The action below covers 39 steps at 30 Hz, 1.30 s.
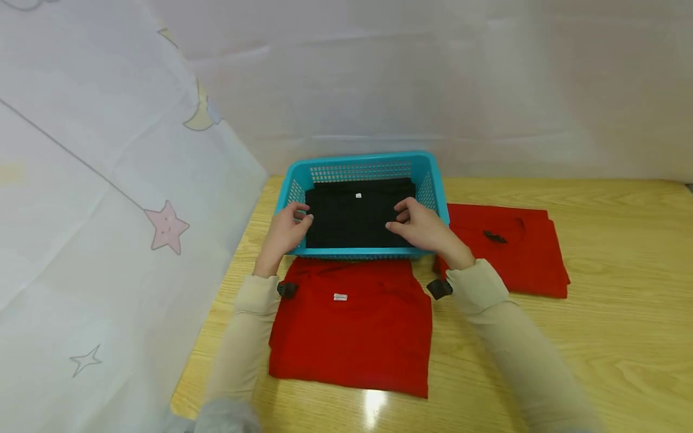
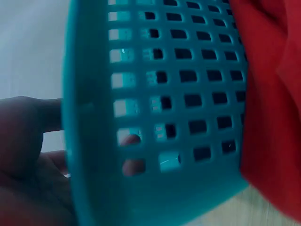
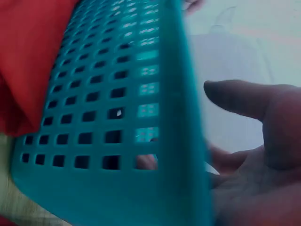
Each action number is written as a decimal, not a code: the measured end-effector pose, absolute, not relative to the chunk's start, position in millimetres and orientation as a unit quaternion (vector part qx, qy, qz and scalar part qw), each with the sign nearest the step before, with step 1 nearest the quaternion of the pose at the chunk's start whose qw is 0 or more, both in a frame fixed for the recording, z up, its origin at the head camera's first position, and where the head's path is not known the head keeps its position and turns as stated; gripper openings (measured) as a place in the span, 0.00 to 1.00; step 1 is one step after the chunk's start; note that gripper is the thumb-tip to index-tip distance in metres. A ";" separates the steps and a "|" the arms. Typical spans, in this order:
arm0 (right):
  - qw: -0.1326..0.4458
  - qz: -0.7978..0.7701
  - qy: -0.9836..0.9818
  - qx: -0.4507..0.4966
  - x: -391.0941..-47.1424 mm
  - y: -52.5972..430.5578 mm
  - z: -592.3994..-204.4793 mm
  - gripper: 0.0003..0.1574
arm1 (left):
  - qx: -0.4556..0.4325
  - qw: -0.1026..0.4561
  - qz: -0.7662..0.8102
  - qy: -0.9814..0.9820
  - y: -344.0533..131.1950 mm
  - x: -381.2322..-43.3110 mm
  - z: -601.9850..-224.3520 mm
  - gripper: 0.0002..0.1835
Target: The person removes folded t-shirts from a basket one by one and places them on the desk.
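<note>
A blue plastic basket [image 1: 364,251] with slotted walls holds a folded black garment [image 1: 352,219] that has a small white label. At the basket's left side, my left hand [image 1: 287,228] is bent over the rim with its fingers apart and nothing between them. Two of its fingertips show through the slots in the left wrist view. My right hand [image 1: 425,225] hangs over the right part of the basket, thumb and fingers spread, also holding nothing. The right wrist view shows its thumb [image 3: 235,96] apart from the rim.
In front of the basket lies a folded red garment [image 1: 352,343] with a white label. Another red garment [image 1: 520,258], with a dark mark near its collar, lies to the right on the wooden table [image 1: 622,288]. White patterned cloth [image 1: 108,270] hangs at the left and behind.
</note>
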State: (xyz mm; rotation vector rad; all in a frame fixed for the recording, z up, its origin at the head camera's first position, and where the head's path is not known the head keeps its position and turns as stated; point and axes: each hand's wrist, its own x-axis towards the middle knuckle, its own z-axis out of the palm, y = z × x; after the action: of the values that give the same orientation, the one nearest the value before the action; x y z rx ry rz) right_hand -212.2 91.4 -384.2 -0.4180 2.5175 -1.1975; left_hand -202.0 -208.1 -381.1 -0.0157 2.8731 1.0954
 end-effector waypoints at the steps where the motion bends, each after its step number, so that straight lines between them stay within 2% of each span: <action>1: 0.159 -0.408 0.888 -0.143 -214.1 88.9 -386.3 0.33 | -0.008 0.043 0.348 0.936 -205.7 -204.4 -382.9 0.22; 5: 0.167 -0.360 0.909 -0.129 -221.6 80.0 -393.8 0.37 | -0.026 0.083 0.309 0.947 -198.3 -211.8 -385.7 0.25; 15: 0.236 -0.253 0.936 -0.069 -232.3 67.2 -406.9 0.51 | -0.025 0.193 0.254 0.947 -190.6 -223.0 -392.6 0.34; 24: 0.308 -0.250 0.914 -0.082 -235.2 68.7 -407.9 0.58 | -0.052 0.238 0.269 0.932 -187.9 -227.2 -394.4 0.40; 30: 0.319 -0.270 0.904 -0.090 -234.1 70.4 -409.3 0.57 | -0.066 0.257 0.286 0.921 -191.9 -229.6 -402.0 0.41; 35: 0.345 -0.334 0.872 -0.090 -234.1 73.3 -409.5 0.57 | -0.078 0.262 0.344 0.898 -193.7 -231.3 -406.3 0.40; 39: 0.355 -0.412 0.838 -0.048 -237.7 79.0 -410.8 0.59 | -0.089 0.254 0.370 0.889 -193.4 -231.0 -405.7 0.38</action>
State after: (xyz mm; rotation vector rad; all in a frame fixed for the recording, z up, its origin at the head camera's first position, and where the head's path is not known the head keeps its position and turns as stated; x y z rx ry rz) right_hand -237.7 79.0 -410.8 -0.1244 2.1648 -1.0647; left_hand -231.0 -193.4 -405.7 -0.2405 2.4155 1.0044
